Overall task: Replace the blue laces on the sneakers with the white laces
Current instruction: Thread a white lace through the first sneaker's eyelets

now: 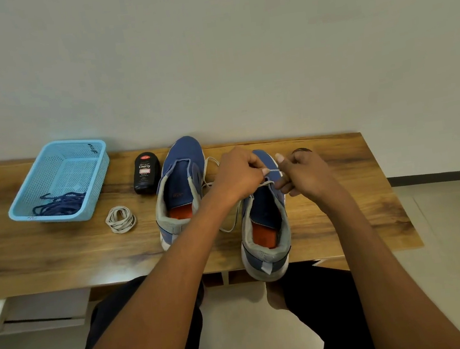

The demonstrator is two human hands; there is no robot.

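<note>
Now both hands pinch a white lace (pixel 272 171) over the right sneaker (pixel 264 228) at the bench's front edge: left hand (pixel 237 173) & right hand (pixel 307 173). Lace looks light, limp; prob. best held near its stiff tip.

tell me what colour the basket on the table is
Light blue, seen clearly in the head view: the basket.

Plain pale wall (pixel 236 43), wooden table (pixel 44 255), light floor (pixel 446 220)
</note>
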